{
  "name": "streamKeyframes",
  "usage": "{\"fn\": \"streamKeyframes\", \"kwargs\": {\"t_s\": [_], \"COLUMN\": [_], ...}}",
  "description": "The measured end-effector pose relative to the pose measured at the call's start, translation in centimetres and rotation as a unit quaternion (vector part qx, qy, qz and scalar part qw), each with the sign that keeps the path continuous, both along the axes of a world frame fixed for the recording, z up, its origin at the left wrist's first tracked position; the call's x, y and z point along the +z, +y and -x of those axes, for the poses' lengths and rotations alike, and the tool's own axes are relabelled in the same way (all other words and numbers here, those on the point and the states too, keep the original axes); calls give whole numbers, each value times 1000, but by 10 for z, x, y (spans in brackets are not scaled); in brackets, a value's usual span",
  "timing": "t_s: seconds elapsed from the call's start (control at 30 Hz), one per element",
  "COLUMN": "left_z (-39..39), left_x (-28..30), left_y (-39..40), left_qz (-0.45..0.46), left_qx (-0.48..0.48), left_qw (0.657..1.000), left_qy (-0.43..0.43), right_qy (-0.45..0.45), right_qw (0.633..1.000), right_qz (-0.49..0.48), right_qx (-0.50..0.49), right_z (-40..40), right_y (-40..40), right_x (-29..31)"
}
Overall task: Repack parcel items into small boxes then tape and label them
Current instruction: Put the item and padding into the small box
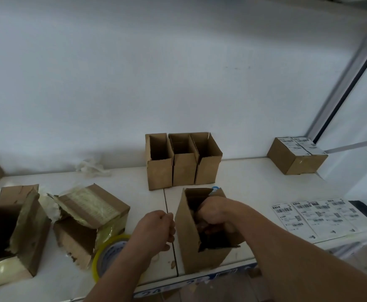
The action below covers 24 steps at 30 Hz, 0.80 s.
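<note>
Nearest: my right hand [216, 216], fingers curled around a dark item [213, 236] inside the small open brown cardboard box [189, 243] at the white table's [243, 182] near edge. Left of the box: my left hand [156, 231], a closed fist, touching nothing visible. Far centre: three empty open cardboard boxes [182, 162]. Right: sheet of shipping labels [322, 216].

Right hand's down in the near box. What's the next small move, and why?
Probably draw the right hand out and fold the flaps shut: it presses a dark item down inside the open small box, while the tape roll waits beside the left hand.
</note>
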State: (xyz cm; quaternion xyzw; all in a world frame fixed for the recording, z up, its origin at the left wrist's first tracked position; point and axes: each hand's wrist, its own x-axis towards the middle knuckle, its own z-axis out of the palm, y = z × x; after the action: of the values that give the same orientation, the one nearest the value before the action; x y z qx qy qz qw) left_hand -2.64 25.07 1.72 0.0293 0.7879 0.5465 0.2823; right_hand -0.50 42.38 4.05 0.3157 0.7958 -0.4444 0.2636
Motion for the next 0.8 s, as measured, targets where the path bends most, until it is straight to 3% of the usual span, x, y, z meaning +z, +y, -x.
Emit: {"fn": "streamKeyframes", "kwargs": {"t_s": [0.1, 0.23, 0.43, 0.6, 0.73, 0.8], "left_z": [-2, 0, 4, 8, 8, 9], "left_x": [4, 4, 0, -5, -7, -7], "left_y": [3, 7, 6, 7, 4, 5], "left_qz": [-6, 49, 81, 88, 74, 99], "left_qx": [11, -27, -47, -59, -19, -51], "left_qw": [1000, 996, 993, 993, 995, 991], "left_qy": [-7, 67, 65, 51, 62, 68], "right_qy": [-21, -31, 51, 91, 16, -8], "right_qw": [991, 951, 923, 910, 926, 940], "right_qz": [-74, -207, -295, -298, -248, -192], "right_qx": [107, 229, 243, 272, 284, 282], "right_z": [7, 11, 4, 0, 8, 9], "right_y": [-16, -32, -31, -29, -26, -20], "right_x": [-4, -2, -3, -8, -9, 4]}}
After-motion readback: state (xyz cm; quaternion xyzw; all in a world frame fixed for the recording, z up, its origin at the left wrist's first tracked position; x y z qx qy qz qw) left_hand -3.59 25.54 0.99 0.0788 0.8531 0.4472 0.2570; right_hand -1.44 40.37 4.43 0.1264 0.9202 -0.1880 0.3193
